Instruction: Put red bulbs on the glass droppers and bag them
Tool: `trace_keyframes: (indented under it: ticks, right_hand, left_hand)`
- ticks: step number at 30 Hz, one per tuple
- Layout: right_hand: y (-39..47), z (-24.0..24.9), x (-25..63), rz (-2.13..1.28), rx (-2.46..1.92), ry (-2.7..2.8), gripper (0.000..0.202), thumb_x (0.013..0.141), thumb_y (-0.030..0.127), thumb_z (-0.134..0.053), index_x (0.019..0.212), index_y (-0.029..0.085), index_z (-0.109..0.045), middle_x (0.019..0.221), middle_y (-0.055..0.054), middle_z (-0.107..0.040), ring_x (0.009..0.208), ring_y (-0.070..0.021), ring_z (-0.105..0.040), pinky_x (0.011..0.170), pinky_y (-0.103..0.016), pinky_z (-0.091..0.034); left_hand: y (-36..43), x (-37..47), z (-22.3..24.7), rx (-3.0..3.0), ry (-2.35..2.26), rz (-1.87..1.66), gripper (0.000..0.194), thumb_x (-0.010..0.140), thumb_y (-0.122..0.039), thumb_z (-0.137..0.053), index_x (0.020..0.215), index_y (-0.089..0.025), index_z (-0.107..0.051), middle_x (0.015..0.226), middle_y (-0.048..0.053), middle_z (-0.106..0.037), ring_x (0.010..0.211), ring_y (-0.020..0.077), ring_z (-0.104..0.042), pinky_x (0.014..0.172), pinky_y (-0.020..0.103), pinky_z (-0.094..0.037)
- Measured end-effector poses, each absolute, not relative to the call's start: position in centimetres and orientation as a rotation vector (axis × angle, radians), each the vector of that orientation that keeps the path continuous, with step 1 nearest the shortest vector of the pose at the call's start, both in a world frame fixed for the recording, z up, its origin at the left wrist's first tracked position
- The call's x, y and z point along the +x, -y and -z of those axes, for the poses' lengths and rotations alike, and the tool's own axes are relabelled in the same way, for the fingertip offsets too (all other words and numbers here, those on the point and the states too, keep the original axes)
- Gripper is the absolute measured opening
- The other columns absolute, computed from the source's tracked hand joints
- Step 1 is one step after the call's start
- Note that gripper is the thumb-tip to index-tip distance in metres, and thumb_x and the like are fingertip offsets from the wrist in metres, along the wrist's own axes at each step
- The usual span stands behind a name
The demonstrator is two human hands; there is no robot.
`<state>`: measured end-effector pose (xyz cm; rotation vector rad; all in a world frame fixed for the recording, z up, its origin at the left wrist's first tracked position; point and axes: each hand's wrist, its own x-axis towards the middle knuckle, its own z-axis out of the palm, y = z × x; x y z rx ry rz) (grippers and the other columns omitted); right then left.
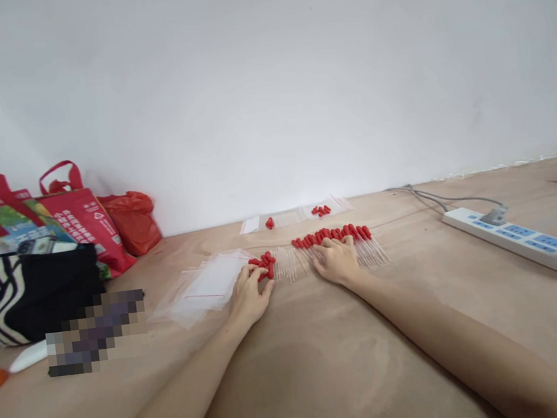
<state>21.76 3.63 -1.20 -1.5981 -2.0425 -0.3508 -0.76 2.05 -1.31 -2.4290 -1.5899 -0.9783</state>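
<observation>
two hands work the desk (296, 368) from my feed: my left hand (252, 294), grip narrow, touches the loose red caps (267, 261); my right hand (337, 260) rests on the capped droppers (362, 236) to their right, grip unclear to me.

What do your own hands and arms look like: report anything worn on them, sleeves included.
The left hand and right hand are both bare, five-fingered human hands, with no gloves. I see no ring, watch or bracelet. The left forearm and right forearm show no sleeve as far as the view reaches, and no markings that I can make out.
</observation>
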Motion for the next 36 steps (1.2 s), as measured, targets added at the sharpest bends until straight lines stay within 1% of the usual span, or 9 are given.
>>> trace_keyframes:
  ticks: [4, 7, 12, 15, 20, 28, 30, 33, 36]
  right_hand:
    - [-3.4, 1.2, 21.7, 0.288, -1.595, 2.084, 0.031, 0.079, 0.038, -0.041, 0.078, 0.018, -0.063, 0.081, -0.007, -0.059, 0.076, -0.0176, -0.050, 0.072, -0.035, -0.018]
    - [-3.4, 1.2, 21.6, 0.238, -1.598, 2.046, 0.029, 0.079, 0.036, -0.041, 0.082, 0.018, -0.063, 0.083, -0.007, -0.060, 0.077, -0.0171, -0.051, 0.073, -0.034, -0.018]
    - [-3.7, 0.9, 20.1, 0.158, -1.610, 2.001, 0.024, 0.078, 0.031, -0.041, 0.081, 0.018, -0.061, 0.085, -0.006, -0.061, 0.077, -0.0168, -0.052, 0.073, -0.035, -0.018]
    - [-4.1, 0.6, 18.4, 0.130, -1.705, 2.004, 0.024, 0.077, 0.030, -0.041, 0.080, 0.015, -0.060, 0.084, -0.008, -0.062, 0.075, -0.0188, -0.053, 0.075, -0.037, -0.019]
    - [-4.8, -0.1, 16.2, 0.138, -1.872, 2.038, 0.026, 0.077, 0.024, -0.042, 0.087, 0.009, -0.059, 0.089, -0.016, -0.061, 0.075, -0.0221, -0.055, 0.078, -0.040, -0.020]
    - [-5.2, -0.3, 15.6, 0.123, -1.947, 2.117, 0.026, 0.076, 0.006, -0.037, 0.086, 0.007, -0.061, 0.086, -0.018, -0.061, 0.078, -0.0213, -0.055, 0.078, -0.039, -0.021]
    - [-4.7, -0.2, 15.9, 0.154, -1.918, 2.107, 0.026, 0.077, 0.007, -0.035, 0.086, 0.007, -0.059, 0.085, -0.018, -0.060, 0.077, -0.0216, -0.055, 0.076, -0.039, -0.022]
    - [-3.4, 0.5, 17.1, 0.265, -1.751, 2.057, 0.024, 0.082, 0.017, -0.034, 0.086, 0.007, -0.056, 0.085, -0.017, -0.059, 0.075, -0.0225, -0.053, 0.073, -0.038, -0.024]
    - [-1.6, 1.5, 19.4, 0.291, -1.466, 2.071, 0.025, 0.085, 0.023, -0.031, 0.082, 0.011, -0.052, 0.082, -0.012, -0.059, 0.075, -0.0208, -0.052, 0.072, -0.036, -0.027]
  left_hand:
    - [-2.1, -0.8, 1.4, -2.430, 1.589, 0.979, 0.014, 0.073, -0.019, -0.056, 0.087, -0.016, -0.057, 0.093, 0.007, -0.050, 0.088, 0.0211, -0.052, 0.078, 0.036, -0.044]
    - [-1.9, -0.6, 1.2, -2.417, 1.603, 0.965, 0.014, 0.072, -0.018, -0.056, 0.087, -0.017, -0.058, 0.093, 0.006, -0.050, 0.087, 0.0200, -0.052, 0.078, 0.034, -0.043]
    - [-1.8, 0.6, 0.6, -2.133, 1.660, 0.833, 0.013, 0.074, -0.028, -0.057, 0.083, -0.019, -0.061, 0.095, 0.007, -0.054, 0.092, 0.0261, -0.046, 0.081, 0.043, -0.033]
    - [-2.4, 1.3, 0.4, -2.021, 1.642, 0.773, 0.016, 0.076, -0.032, -0.054, 0.078, -0.019, -0.061, 0.091, 0.008, -0.055, 0.091, 0.0270, -0.045, 0.081, 0.045, -0.028]
    - [-3.2, 1.4, 0.6, -1.997, 1.669, 0.720, 0.020, 0.076, -0.036, -0.052, 0.072, -0.018, -0.059, 0.085, 0.008, -0.055, 0.087, 0.0261, -0.044, 0.078, 0.043, -0.027]
    - [-3.4, 1.1, 0.7, -2.122, 1.620, 0.867, 0.011, 0.075, -0.024, -0.051, 0.068, -0.017, -0.055, 0.080, 0.007, -0.055, 0.083, 0.0253, -0.046, 0.075, 0.041, -0.032]
    - [-3.1, 1.0, 0.5, -2.205, 1.559, 0.952, 0.009, 0.077, -0.023, -0.049, 0.071, -0.017, -0.053, 0.080, 0.007, -0.056, 0.082, 0.0240, -0.047, 0.073, 0.037, -0.035]
    - [-2.5, 0.8, 0.2, -2.347, 1.450, 1.010, 0.007, 0.080, -0.021, -0.046, 0.077, -0.017, -0.050, 0.080, 0.005, -0.057, 0.080, 0.0204, -0.050, 0.073, 0.033, -0.038]
    - [-1.8, 0.9, 0.3, -2.476, 1.331, 1.024, 0.006, 0.082, -0.020, -0.045, 0.080, -0.017, -0.049, 0.079, 0.003, -0.059, 0.079, 0.0189, -0.052, 0.075, 0.034, -0.036]
